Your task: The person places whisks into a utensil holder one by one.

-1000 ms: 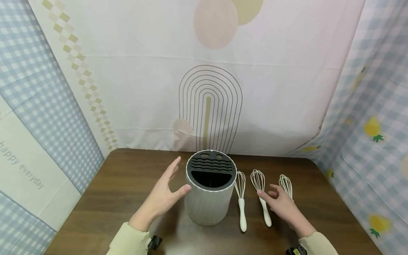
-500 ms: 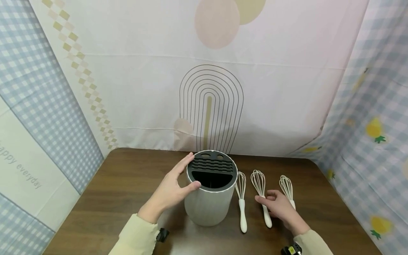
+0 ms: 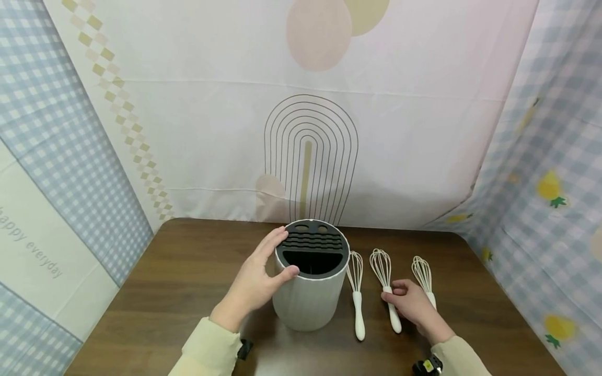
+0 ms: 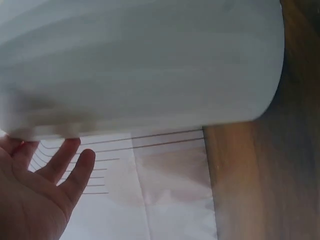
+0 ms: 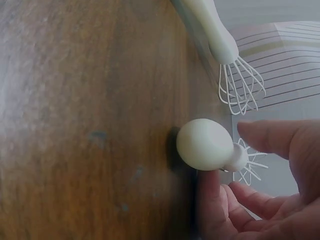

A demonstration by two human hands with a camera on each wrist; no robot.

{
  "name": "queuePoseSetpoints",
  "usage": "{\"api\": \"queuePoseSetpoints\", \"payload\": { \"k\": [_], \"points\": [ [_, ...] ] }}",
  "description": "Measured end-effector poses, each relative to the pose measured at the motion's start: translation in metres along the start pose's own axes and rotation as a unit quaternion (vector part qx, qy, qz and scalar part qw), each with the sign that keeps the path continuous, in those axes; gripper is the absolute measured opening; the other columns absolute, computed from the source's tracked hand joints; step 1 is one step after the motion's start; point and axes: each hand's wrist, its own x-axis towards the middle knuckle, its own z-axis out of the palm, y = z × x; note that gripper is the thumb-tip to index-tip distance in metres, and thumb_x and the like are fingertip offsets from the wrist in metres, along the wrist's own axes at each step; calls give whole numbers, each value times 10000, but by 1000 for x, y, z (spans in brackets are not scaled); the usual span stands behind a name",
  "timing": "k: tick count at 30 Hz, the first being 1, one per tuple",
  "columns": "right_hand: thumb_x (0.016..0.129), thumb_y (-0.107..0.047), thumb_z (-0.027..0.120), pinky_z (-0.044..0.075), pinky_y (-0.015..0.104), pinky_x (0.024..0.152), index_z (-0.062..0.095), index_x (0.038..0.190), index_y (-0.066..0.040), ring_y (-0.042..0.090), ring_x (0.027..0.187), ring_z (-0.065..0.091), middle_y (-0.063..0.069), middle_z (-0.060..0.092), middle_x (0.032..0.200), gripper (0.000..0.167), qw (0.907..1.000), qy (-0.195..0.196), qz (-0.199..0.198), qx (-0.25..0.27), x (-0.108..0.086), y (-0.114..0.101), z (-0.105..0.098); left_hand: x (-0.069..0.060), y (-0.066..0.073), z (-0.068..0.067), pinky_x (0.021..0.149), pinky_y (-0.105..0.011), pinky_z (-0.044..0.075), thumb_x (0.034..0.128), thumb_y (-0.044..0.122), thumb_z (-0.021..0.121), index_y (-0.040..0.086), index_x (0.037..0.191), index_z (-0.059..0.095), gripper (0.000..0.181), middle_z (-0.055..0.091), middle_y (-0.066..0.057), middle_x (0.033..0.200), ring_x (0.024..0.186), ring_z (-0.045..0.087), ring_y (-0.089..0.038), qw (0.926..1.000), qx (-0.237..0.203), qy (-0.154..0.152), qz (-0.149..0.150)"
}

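A pale grey-white round knife and utensil holder point(image 3: 308, 303) with a black slotted top stands upright on the table. My left hand point(image 3: 254, 284) lies against its left side, thumb across the front rim and fingers spread along the back left. In the left wrist view its outer fingers point(image 4: 80, 175) stand apart below the holder's wall. To the right, my right hand point(image 3: 416, 305) holds the middle white whisk point(image 3: 394, 318) by the upper handle, thumb on one side and fingers on the other. The right wrist view shows this handle's rounded end point(image 5: 202, 145) between thumb and fingers.
One whisk point(image 3: 358, 313) lies beside the holder, its wires close to the wall. Another whisk point(image 3: 423, 274) lies beyond my right hand, its handle partly hidden. The brown wooden table point(image 3: 197, 261) ends at a patterned cloth backdrop point(image 3: 211, 130).
My left hand has moved right, from beside the holder onto its rim. My right hand has come down to the middle whisk's handle and taken hold of it. The whisks lie where they were.
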Motion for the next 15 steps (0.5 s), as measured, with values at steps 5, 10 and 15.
{"api": "queuePoseSetpoints", "payload": {
  "k": [5,10,15],
  "points": [
    [880,-163,698,535,351,655,460,1287,106,205,819,603,227,572,1086,543,9999,87,-78,69,2,3,2,-4,2,5,1038,-384,382,863,515,672,282,1485,364,733,270,143,1545,1360,342,-93,9997,-46,224,-97],
    [879,-144,692,523,341,644,498,1230,114,189,785,594,154,610,975,477,9998,110,-76,179,2,5,4,-6,4,7,1021,-359,401,857,500,686,286,1485,364,737,262,167,1541,1349,351,-72,9993,-126,326,-138],
    [887,-153,685,520,342,645,527,1201,114,183,795,587,121,616,936,442,9998,96,-86,157,3,6,3,-6,4,8,1003,-358,419,858,497,687,295,1485,359,735,265,160,1543,1333,365,-56,9991,-169,380,-119]
  ]
}}
